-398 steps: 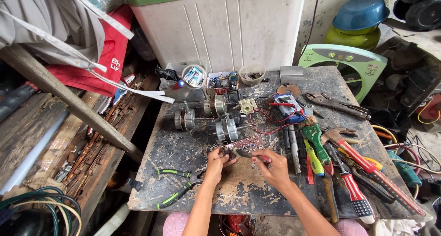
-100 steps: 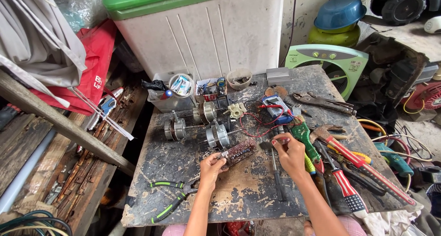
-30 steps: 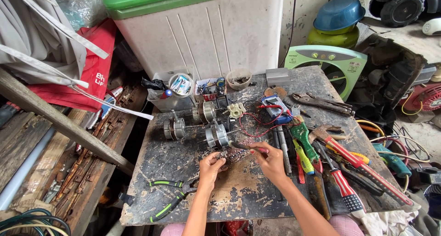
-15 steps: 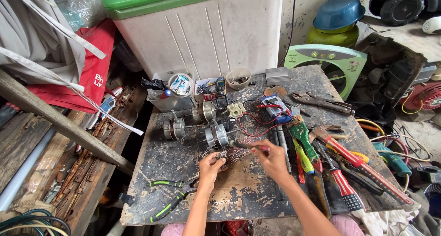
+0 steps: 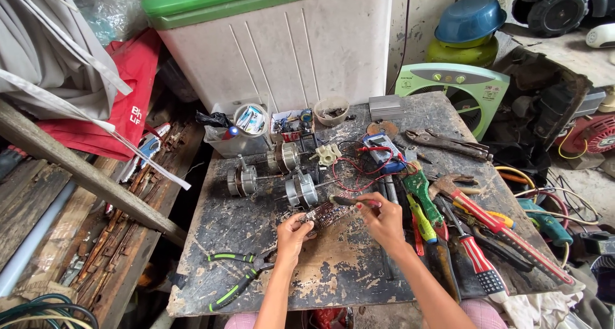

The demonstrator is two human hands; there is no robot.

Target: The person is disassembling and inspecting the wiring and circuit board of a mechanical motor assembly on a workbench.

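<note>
Head view: white cup point(image 5: 251, 119) holds packets; bowl point(image 5: 332, 110) holds scraps.

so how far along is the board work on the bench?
Done: three small motors lie out on the table, multimeter with leads beside them. In hand: left hand steadies the circuit board; right hand holds a slim tool at its edge. Left: board still loose, unmounted.
</note>
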